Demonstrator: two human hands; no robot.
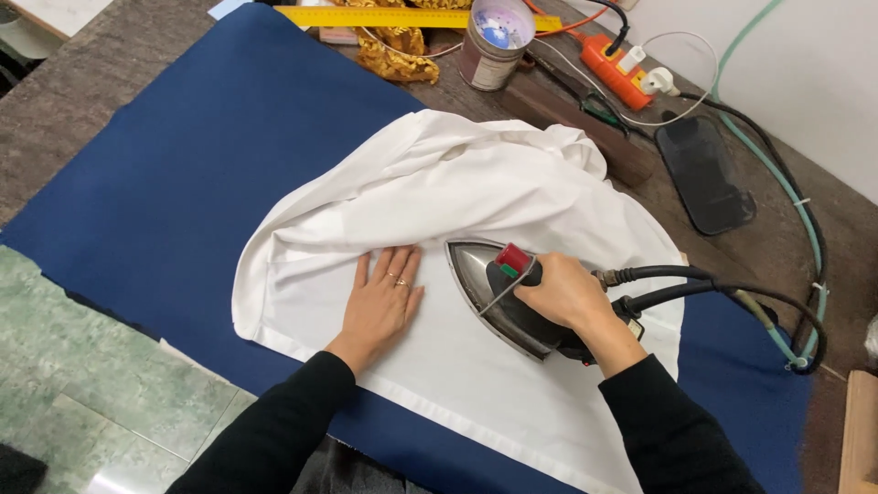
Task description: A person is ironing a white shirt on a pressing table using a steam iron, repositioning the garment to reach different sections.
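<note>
Green marbled floor (82,402) shows at the far left, below the table's edge. Navy cloth (174,183) covers most of the stone table (64,101), smooth and flat, with plenty of bare room left of the white fabric (476,192). That fabric is thin cotton, lying in the middle of the navy cloth: flat and hemmed along its near edge, bunched into soft folds at its far side.

On its flat part the left hand (382,302) rests open, palm down, fingers spread, a ring on one finger. Just right of that hand, still on the fabric, sits the iron (498,293), a pointed steel shell with a dark handle and a red button, its nose aimed away from the person. The right hand (567,293) is closed round the handle. Black hoses (722,288) run from the iron's heel to the right, off the fabric.

Beyond the fabric lie a yellow ruler (384,16), crumpled gold trim (393,50) and a round tin (494,41) holding something pale; I cannot tell what. Right of the tin lie an orange power strip (613,69) and a dark oblong pad (704,174).
</note>
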